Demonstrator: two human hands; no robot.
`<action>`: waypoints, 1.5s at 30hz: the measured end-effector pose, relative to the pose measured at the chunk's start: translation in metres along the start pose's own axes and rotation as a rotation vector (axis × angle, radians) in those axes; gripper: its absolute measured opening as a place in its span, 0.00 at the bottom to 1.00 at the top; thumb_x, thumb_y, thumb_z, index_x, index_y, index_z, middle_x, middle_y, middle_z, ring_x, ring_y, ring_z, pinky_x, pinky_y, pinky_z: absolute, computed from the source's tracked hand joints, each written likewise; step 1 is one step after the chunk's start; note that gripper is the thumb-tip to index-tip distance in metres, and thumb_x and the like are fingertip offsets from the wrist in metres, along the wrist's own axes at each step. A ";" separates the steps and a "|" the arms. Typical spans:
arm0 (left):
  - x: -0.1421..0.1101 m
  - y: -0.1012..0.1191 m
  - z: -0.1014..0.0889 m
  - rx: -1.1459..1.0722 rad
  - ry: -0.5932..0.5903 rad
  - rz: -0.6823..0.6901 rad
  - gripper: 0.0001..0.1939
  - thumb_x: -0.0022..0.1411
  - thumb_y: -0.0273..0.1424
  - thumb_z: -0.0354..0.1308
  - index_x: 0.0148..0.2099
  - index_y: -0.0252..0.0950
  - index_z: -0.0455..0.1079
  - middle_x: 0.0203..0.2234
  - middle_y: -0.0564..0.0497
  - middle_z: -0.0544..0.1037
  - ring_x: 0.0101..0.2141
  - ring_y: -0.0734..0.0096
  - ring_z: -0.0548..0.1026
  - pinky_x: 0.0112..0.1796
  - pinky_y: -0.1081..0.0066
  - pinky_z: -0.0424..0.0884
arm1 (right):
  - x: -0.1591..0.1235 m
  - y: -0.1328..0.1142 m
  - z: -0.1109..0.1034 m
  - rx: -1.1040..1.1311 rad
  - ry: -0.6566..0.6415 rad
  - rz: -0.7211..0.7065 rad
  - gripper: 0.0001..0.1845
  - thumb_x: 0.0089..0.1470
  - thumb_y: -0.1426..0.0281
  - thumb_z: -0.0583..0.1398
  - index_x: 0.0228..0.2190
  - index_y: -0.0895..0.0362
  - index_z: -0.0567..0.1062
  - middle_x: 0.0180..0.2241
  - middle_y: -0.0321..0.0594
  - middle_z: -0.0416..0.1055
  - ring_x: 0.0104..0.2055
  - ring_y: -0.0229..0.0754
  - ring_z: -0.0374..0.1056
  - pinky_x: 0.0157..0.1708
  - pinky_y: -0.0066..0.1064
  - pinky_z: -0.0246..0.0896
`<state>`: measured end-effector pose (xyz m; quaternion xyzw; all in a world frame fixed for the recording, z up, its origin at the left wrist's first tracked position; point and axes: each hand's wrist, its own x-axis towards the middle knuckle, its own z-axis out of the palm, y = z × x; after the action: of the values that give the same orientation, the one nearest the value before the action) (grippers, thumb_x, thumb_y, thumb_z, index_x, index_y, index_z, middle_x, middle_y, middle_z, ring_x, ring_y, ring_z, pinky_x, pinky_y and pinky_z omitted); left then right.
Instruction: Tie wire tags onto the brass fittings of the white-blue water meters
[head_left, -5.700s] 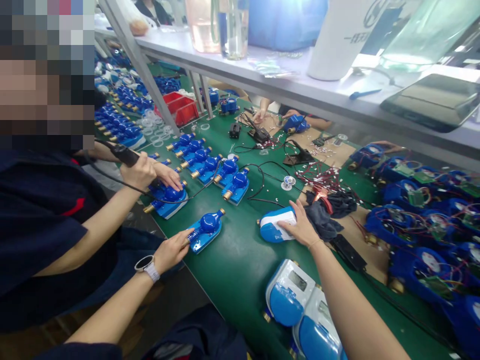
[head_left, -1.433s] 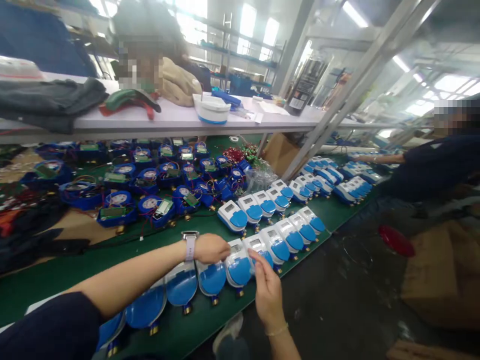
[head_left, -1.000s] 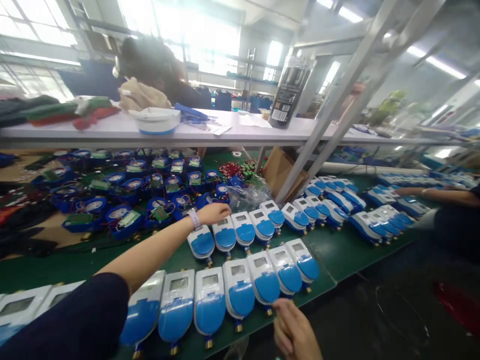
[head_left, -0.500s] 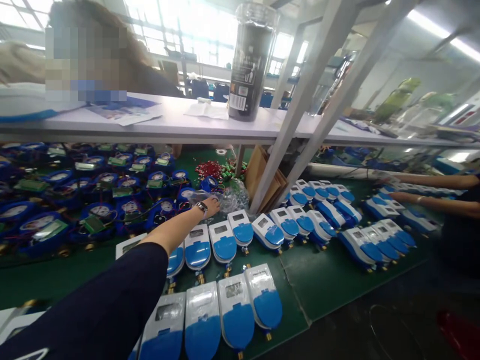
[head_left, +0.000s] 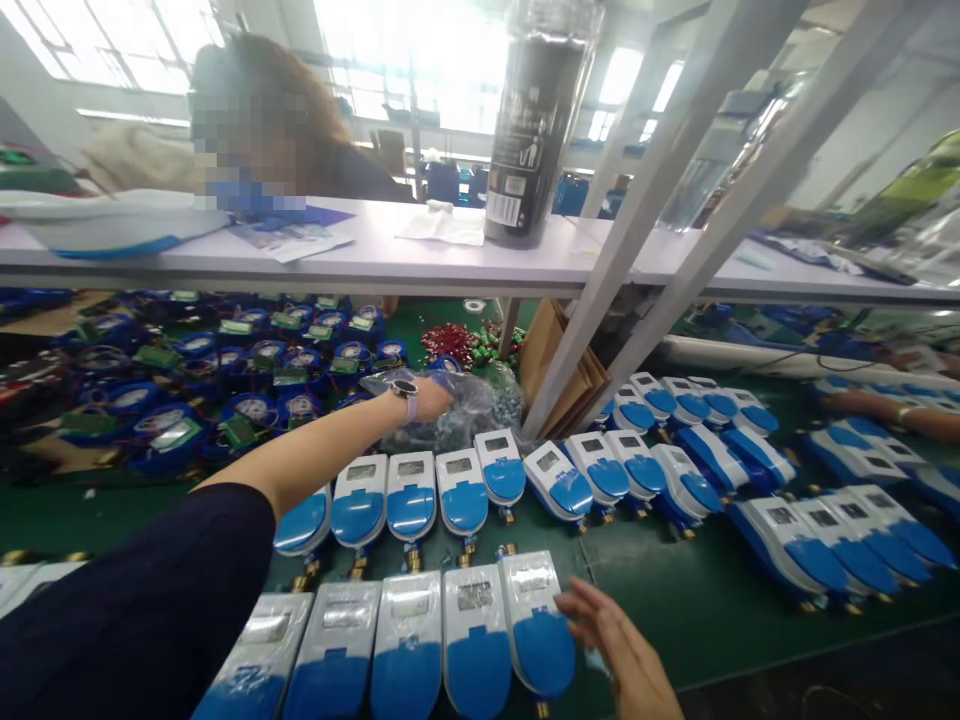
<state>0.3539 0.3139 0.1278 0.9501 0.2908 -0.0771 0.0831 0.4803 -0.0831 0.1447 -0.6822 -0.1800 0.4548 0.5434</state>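
My left hand (head_left: 431,398), a watch on its wrist, reaches into a crumpled clear plastic bag (head_left: 480,402) behind the rows of meters. Its fingers point down into the plastic and are hidden. At the front, my right hand (head_left: 619,645) is open, its fingers apart, close beside the right end of the front row. The nearest white-and-blue water meter (head_left: 541,640) has a small display window and a brass fitting. Whether my fingertips touch its edge I cannot tell. A second row of such meters (head_left: 463,490) lies between the bag and the front row.
Open blue meter bodies (head_left: 255,410) with wiring and green boards fill the left. Red parts (head_left: 448,345) lie behind the bag. A slanting metal post (head_left: 592,330) and a shelf (head_left: 420,262) stand over the bench. A co-worker's arm (head_left: 874,408) is at right; another person sits behind.
My right hand has come into view at the front row. My left hand has moved deeper into the bag, its fingers now hidden. The view has shifted a little.
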 end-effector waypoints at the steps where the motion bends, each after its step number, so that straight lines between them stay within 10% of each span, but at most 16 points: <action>1: -0.007 0.002 -0.017 0.033 -0.008 0.014 0.13 0.56 0.34 0.48 0.30 0.34 0.72 0.29 0.45 0.76 0.32 0.66 0.72 0.36 0.71 0.63 | 0.008 -0.018 0.007 -0.063 -0.054 -0.051 0.26 0.48 0.51 0.55 0.43 0.53 0.72 0.43 0.46 0.71 0.46 0.50 0.65 0.46 0.41 0.58; 8: -0.066 0.044 -0.069 0.027 -0.075 0.249 0.13 0.56 0.35 0.49 0.28 0.38 0.72 0.25 0.52 0.76 0.26 0.72 0.71 0.27 0.76 0.61 | 0.098 -0.091 0.115 -0.222 -0.310 -0.754 0.23 0.55 0.57 0.49 0.49 0.54 0.67 0.51 0.41 0.64 0.53 0.44 0.58 0.55 0.39 0.47; 12: -0.085 0.055 -0.064 -0.056 0.058 0.259 0.14 0.59 0.35 0.46 0.33 0.37 0.71 0.26 0.51 0.76 0.27 0.72 0.72 0.28 0.77 0.62 | 0.142 -0.077 0.165 -0.226 -0.370 -0.669 0.22 0.54 0.57 0.50 0.45 0.55 0.70 0.46 0.41 0.68 0.51 0.45 0.60 0.52 0.37 0.51; 20: -0.111 0.036 -0.019 -0.342 -0.219 0.166 0.15 0.56 0.35 0.48 0.42 0.32 0.67 0.31 0.47 0.77 0.31 0.68 0.73 0.31 0.74 0.66 | 0.142 -0.045 0.160 -0.573 -0.541 -0.486 0.14 0.49 0.61 0.56 0.33 0.57 0.74 0.20 0.34 0.67 0.24 0.37 0.61 0.28 0.28 0.56; 28: -0.144 0.014 0.063 0.037 -0.076 -0.013 0.18 0.49 0.32 0.56 0.43 0.29 0.68 0.34 0.35 0.75 0.35 0.53 0.74 0.35 0.62 0.68 | 0.144 -0.018 0.182 -0.877 -0.455 -0.507 0.12 0.51 0.70 0.52 0.25 0.58 0.75 0.22 0.38 0.69 0.27 0.39 0.64 0.31 0.29 0.56; 37: -0.145 0.003 0.070 -0.069 0.085 0.020 0.15 0.58 0.35 0.46 0.35 0.33 0.72 0.30 0.40 0.76 0.32 0.60 0.74 0.32 0.67 0.67 | 0.162 -0.001 0.224 -1.017 -0.384 -0.419 0.24 0.44 0.78 0.55 0.47 0.58 0.66 0.46 0.47 0.66 0.48 0.44 0.62 0.44 0.31 0.54; 45: -0.149 -0.004 0.061 -0.337 0.343 -0.006 0.13 0.58 0.31 0.48 0.44 0.38 0.69 0.38 0.46 0.73 0.41 0.64 0.71 0.41 0.67 0.65 | 0.162 0.014 0.235 -0.840 -0.339 -0.266 0.02 0.40 0.73 0.58 0.21 0.58 0.68 0.20 0.36 0.64 0.28 0.41 0.63 0.31 0.33 0.57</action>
<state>0.2241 0.2245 0.0973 0.9211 0.3122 0.1346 0.1895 0.3695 0.1678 0.0644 -0.7300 -0.5205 0.3741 0.2371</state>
